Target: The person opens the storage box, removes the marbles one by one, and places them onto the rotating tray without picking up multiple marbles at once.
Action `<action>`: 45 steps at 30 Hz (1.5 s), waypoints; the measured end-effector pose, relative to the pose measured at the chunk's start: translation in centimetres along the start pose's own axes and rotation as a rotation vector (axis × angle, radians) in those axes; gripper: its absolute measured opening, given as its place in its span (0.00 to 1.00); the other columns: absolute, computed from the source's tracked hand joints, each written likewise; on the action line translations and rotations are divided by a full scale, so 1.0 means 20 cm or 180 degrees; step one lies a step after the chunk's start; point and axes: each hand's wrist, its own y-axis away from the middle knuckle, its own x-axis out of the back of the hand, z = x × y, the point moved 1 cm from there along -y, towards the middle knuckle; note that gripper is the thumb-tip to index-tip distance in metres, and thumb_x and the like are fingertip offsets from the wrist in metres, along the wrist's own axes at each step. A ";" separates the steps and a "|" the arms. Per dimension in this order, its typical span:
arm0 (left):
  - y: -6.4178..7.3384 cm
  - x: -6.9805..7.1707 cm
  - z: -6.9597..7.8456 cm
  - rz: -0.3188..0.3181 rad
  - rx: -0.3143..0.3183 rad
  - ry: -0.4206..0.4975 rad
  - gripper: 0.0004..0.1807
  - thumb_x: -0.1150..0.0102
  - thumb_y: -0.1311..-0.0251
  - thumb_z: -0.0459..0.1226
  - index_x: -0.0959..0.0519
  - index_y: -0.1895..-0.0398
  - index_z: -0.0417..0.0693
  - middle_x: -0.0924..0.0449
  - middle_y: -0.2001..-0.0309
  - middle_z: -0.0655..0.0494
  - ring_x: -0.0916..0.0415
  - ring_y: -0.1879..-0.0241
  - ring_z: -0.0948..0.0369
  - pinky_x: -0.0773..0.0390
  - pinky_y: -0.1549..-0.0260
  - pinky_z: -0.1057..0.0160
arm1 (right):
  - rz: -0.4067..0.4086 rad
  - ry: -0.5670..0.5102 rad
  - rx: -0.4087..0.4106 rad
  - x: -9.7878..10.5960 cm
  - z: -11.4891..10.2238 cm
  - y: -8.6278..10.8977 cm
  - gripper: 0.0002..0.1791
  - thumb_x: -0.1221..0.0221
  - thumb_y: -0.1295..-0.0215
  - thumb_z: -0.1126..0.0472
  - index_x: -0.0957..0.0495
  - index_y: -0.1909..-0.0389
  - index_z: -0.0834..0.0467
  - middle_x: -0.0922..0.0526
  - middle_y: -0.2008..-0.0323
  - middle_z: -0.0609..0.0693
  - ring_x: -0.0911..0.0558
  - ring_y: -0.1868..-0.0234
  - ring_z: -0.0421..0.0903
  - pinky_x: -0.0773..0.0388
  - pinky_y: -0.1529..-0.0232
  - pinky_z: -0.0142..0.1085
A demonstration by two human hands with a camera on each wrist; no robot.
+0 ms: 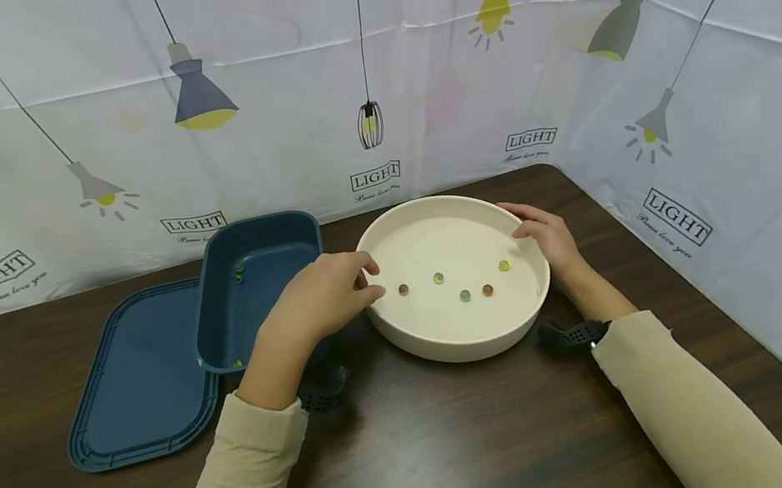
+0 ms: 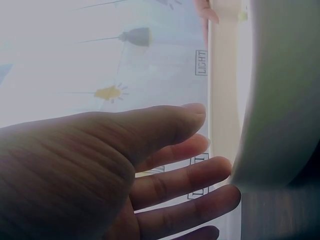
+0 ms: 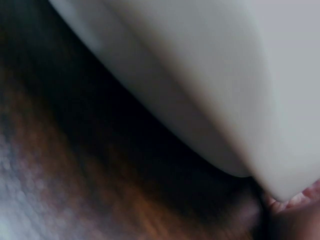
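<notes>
A round cream dish [image 1: 466,338] with a low wall stands on the table, and several small glass marbles [image 1: 464,295] lie scattered on its floor. At the dish's left rim is my left hand [image 1: 323,296], its thumb and fingers apart and loosely bent. The left wrist view shows nothing between the left fingers [image 2: 185,185]; whether they touch the rim is unclear. My right hand [image 1: 550,241] grips the right rim, thumb over the inside and the other fingers mostly hidden behind the wall. Close up, the right wrist view shows the dish's wall [image 3: 190,100].
Left of the dish stands a deep dark-blue box [image 1: 261,234] with a few green pieces [image 1: 239,273] inside, one of its edges resting over a flat blue lid [image 1: 146,382]. A white lamp-print sheet [image 1: 291,82] hangs along the back and right edges of the brown table [image 1: 423,458].
</notes>
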 end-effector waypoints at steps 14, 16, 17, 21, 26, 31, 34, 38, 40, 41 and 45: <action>-0.02 -0.03 0.03 0.0012 -0.0086 -0.0118 0.18 0.39 0.31 0.44 0.19 0.41 0.50 0.15 0.54 0.53 0.20 0.55 0.57 0.20 0.53 0.55 | 0.0040 0.0132 -0.0038 0.01 -0.01 0.00 0.32 0.55 0.35 0.74 0.31 0.28 0.59 0.28 0.31 0.55 0.22 0.41 0.41 0.21 0.50 0.23; -0.02 -0.03 0.03 0.0024 -0.0072 -0.0130 0.18 0.39 0.31 0.44 0.19 0.42 0.50 0.15 0.55 0.53 0.20 0.55 0.57 0.20 0.53 0.54 | 0.0036 0.0095 -0.0034 0.01 -0.01 0.00 0.32 0.55 0.35 0.74 0.31 0.28 0.59 0.27 0.32 0.53 0.22 0.42 0.41 0.21 0.50 0.23; -0.02 -0.03 0.03 0.0035 -0.0065 -0.0126 0.18 0.39 0.31 0.44 0.19 0.42 0.50 0.15 0.55 0.53 0.20 0.55 0.57 0.20 0.53 0.54 | 0.0036 0.0072 -0.0033 0.01 -0.01 0.00 0.32 0.55 0.35 0.74 0.30 0.29 0.60 0.26 0.33 0.52 0.22 0.42 0.41 0.21 0.50 0.23; -0.03 -0.05 0.03 0.0122 -0.0093 -0.0137 0.16 0.39 0.31 0.43 0.18 0.43 0.49 0.14 0.56 0.53 0.20 0.56 0.57 0.20 0.54 0.55 | 0.0023 0.0036 -0.0018 0.01 -0.01 0.00 0.32 0.55 0.35 0.75 0.30 0.29 0.60 0.25 0.35 0.51 0.21 0.43 0.40 0.20 0.51 0.23; -0.05 -0.07 0.03 0.0195 -0.0150 -0.0162 0.15 0.39 0.31 0.42 0.18 0.45 0.49 0.14 0.56 0.54 0.20 0.55 0.56 0.20 0.53 0.55 | 0.0023 0.0024 -0.0032 0.00 -0.01 0.00 0.32 0.56 0.35 0.75 0.31 0.29 0.61 0.25 0.34 0.52 0.21 0.43 0.39 0.20 0.50 0.23; -0.04 -0.05 0.01 0.0232 -0.0090 -0.0069 0.15 0.39 0.31 0.43 0.18 0.45 0.50 0.15 0.55 0.55 0.20 0.54 0.56 0.20 0.53 0.54 | 0.0005 0.0016 -0.0043 0.00 -0.01 0.00 0.32 0.56 0.35 0.75 0.31 0.28 0.61 0.26 0.33 0.53 0.21 0.43 0.40 0.20 0.50 0.23; -0.03 -0.01 -0.02 0.0279 -0.0028 0.0031 0.15 0.39 0.31 0.44 0.18 0.45 0.50 0.15 0.55 0.54 0.20 0.55 0.56 0.19 0.52 0.54 | -0.0001 0.0027 -0.0038 0.00 -0.01 0.00 0.32 0.56 0.35 0.75 0.31 0.28 0.60 0.26 0.34 0.53 0.21 0.44 0.40 0.20 0.51 0.24; 0.00 0.05 -0.08 0.0435 0.0111 0.0200 0.15 0.40 0.30 0.44 0.19 0.45 0.50 0.15 0.54 0.54 0.19 0.54 0.56 0.19 0.53 0.53 | 0.0006 0.0035 -0.0033 0.00 -0.01 0.00 0.32 0.56 0.35 0.75 0.31 0.28 0.60 0.25 0.34 0.52 0.21 0.44 0.40 0.20 0.51 0.24; 0.02 0.09 -0.12 0.0547 0.0189 0.0233 0.15 0.41 0.29 0.45 0.19 0.45 0.50 0.16 0.53 0.54 0.18 0.54 0.55 0.19 0.53 0.52 | 0.0012 0.0020 -0.0035 0.00 -0.01 0.00 0.32 0.56 0.35 0.75 0.31 0.29 0.61 0.25 0.34 0.52 0.21 0.44 0.40 0.20 0.51 0.24; 0.03 0.10 -0.14 0.0595 0.0222 0.0234 0.15 0.42 0.29 0.45 0.19 0.45 0.50 0.16 0.52 0.53 0.18 0.53 0.54 0.19 0.53 0.51 | 0.0021 0.0022 -0.0036 0.00 -0.01 0.00 0.32 0.56 0.35 0.75 0.30 0.29 0.60 0.25 0.34 0.52 0.21 0.44 0.40 0.20 0.51 0.24; 0.06 0.16 -0.24 0.0737 0.0395 0.0208 0.17 0.44 0.27 0.46 0.21 0.42 0.50 0.17 0.47 0.50 0.18 0.51 0.51 0.20 0.53 0.48 | 0.0043 0.0032 -0.0043 0.00 -0.01 0.00 0.32 0.55 0.35 0.75 0.30 0.29 0.60 0.25 0.35 0.52 0.21 0.44 0.40 0.20 0.51 0.24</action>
